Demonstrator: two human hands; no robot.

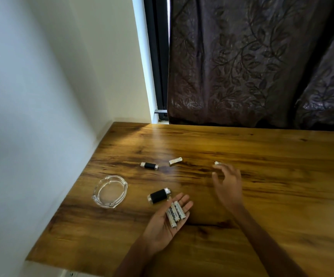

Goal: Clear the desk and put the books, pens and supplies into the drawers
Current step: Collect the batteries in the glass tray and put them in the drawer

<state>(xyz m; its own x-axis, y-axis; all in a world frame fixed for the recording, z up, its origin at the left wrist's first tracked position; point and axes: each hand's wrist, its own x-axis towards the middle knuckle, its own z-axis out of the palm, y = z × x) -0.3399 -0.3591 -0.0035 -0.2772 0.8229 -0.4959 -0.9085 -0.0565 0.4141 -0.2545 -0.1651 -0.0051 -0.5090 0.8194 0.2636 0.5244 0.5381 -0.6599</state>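
My left hand (165,220) lies palm up over the wooden desk (282,196), and white batteries (175,213) rest side by side on its palm and fingers. My right hand (227,184) hovers over the desk middle with fingers spread, its fingertips at a small white battery (216,163); whether they touch it I cannot tell. Another white battery (175,161) lies alone farther back. A small black and silver device (149,165) lies to its left. A larger black and silver one (159,196) sits just beyond my left fingertips.
A clear glass ashtray (110,191) stands near the desk's left edge, next to the white wall (42,116). A dark patterned curtain (252,60) hangs behind the desk's back edge. No drawers are in view.
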